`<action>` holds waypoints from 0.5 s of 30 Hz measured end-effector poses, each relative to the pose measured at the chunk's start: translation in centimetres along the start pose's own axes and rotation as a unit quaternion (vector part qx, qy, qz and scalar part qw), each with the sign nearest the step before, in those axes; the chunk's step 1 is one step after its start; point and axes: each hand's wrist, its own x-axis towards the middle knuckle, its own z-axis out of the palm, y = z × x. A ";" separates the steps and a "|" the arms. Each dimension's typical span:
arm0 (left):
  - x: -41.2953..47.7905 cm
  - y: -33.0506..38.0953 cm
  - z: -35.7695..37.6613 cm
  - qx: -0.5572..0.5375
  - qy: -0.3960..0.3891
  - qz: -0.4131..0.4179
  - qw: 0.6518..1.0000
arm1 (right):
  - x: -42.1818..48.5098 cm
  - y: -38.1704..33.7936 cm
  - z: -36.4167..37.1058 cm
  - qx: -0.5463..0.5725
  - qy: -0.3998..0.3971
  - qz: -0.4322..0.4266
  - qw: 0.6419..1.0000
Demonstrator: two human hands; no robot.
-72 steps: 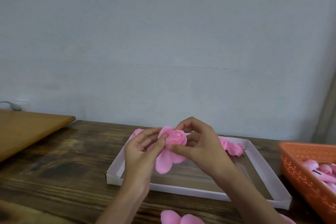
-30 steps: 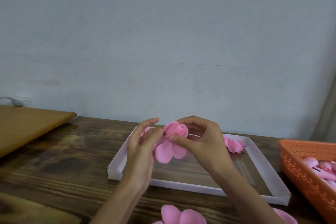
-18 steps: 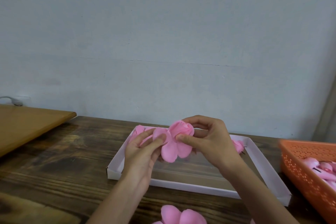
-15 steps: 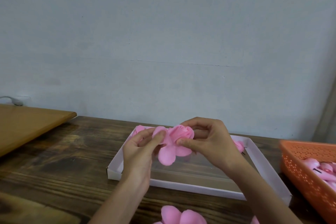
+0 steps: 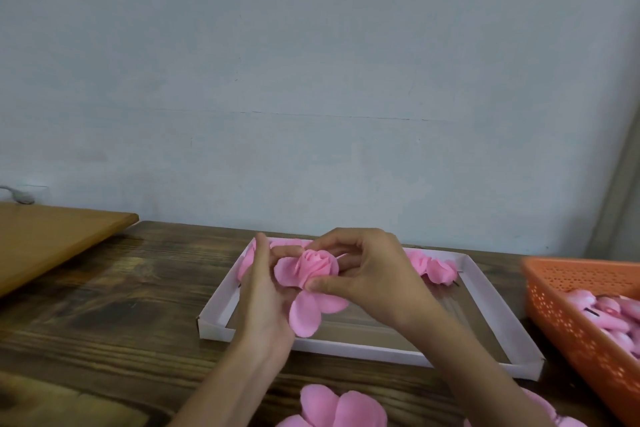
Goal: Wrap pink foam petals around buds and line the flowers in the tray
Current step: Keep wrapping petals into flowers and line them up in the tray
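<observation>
Right hand [image 5: 367,274] pinching pink foam flower [image 5: 317,265], left hand [image 5: 266,298] gripping its outer petals, above white tray [image 5: 214,328].

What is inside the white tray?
Pink flowers lie along the tray's far wall, showing near both far corners. The left hand, right hand and the flower they hold hide the middle; what lies there cannot be seen.

We see a pink bud [image 5: 317,263], pink petals [image 5: 304,319] and a white tray [image 5: 363,352]. Our basket [image 5: 571,319] is orange and hole-dotted; the table [image 5: 121,305] is dark-grained brown.
</observation>
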 end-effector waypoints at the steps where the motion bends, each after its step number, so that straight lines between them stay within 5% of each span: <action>1: 0.1 0.0 -0.1 -0.010 0.003 -0.018 1.000 | 0.0 0.0 0.2 -0.004 -0.003 0.002 1.000; 9: 0.5 -0.7 -0.2 -0.052 -0.064 -0.022 0.996 | -0.2 0.1 1.4 -0.035 -0.009 0.011 0.999; 15: 1.1 -0.1 -1.6 -0.205 -0.093 -0.058 0.973 | 0.1 0.1 -0.2 0.030 0.025 0.055 0.998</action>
